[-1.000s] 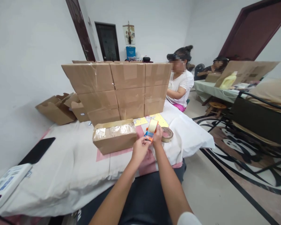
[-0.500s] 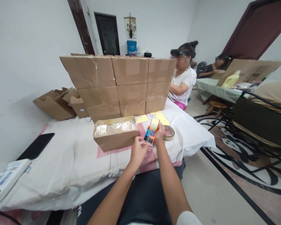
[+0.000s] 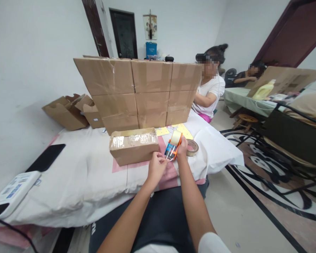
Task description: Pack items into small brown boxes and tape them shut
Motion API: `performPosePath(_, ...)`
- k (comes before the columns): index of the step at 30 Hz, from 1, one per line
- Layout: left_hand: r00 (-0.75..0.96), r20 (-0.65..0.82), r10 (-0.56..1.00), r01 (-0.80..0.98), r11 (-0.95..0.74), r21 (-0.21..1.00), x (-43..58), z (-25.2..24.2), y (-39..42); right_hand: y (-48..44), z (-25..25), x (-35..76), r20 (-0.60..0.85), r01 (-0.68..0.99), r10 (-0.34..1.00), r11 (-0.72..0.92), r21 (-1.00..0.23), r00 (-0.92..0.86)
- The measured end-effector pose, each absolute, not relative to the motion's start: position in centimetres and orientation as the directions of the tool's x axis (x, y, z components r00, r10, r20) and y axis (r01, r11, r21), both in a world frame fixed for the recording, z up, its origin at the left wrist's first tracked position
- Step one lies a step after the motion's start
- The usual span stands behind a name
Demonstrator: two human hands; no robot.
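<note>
My right hand [image 3: 182, 147] grips an orange tape dispenser [image 3: 173, 146] carrying a roll of clear tape, held just above the cloth-covered table [image 3: 76, 175]. My left hand [image 3: 156, 167] is closed in a pinch on the loose end of the tape at the dispenser's lower edge. A small cardboard box [image 3: 133, 145] with a taped, shiny top lies on the table just left of both hands.
A wall of stacked sealed boxes [image 3: 139, 91] stands behind. A spare brown tape roll [image 3: 191, 147] lies right of the dispenser. Open boxes [image 3: 71, 111] sit at the back left, a black phone [image 3: 46, 157] and a white device [image 3: 12, 188] at the left. Two other people sit at the right.
The dispenser has come slightly lower and closer to me. My left hand's pinch on the tape end has stayed. The camera view has shifted a little.
</note>
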State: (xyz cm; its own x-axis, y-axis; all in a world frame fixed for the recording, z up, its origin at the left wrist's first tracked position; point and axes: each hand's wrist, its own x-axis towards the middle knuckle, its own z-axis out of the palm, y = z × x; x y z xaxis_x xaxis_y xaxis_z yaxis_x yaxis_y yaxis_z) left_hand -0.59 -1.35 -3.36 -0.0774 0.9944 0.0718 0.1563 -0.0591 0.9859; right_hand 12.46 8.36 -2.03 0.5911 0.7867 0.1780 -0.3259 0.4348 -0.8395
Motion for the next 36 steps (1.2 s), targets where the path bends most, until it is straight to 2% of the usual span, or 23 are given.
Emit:
performPosePath(24, -0.050, 0.078, 0.996, 0.003, -0.078, 0.997, 0.0, -5.2, -0.9, 9.8, -3.5, 13.1, 0.138, -0.428, 0.801, 0.447, -0.786, 0.583)
performPosePath(36, -0.074, 0.107, 0.992, 0.015, -0.106, 0.994, 0.5, -5.6, -0.7, 10.0, -3.7, 13.1, 0.108, -0.513, 0.840, 0.420, -0.749, 0.531)
